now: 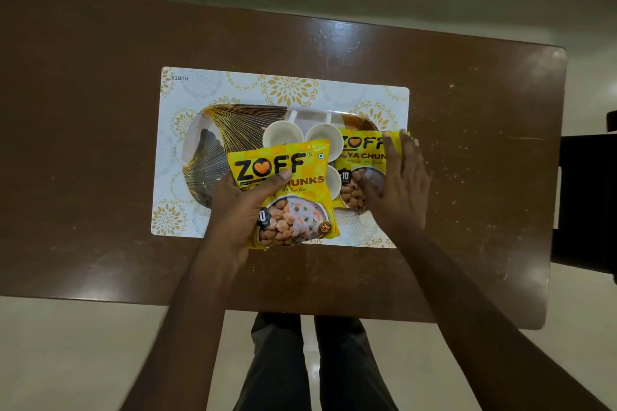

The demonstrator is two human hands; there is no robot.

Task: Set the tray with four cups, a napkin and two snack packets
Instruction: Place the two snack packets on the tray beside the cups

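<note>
Gripping a yellow ZOFF packet (283,193), left hand (233,210); placemat (173,83) reads KUBER.

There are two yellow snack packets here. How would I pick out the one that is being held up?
Start at the white, gold-flowered placemat on the brown table, then the gold-leaf tray on it. The held packet is the nearer, left one, gripped by the left hand over the cups; the other packet lies flat under the right hand.
</note>
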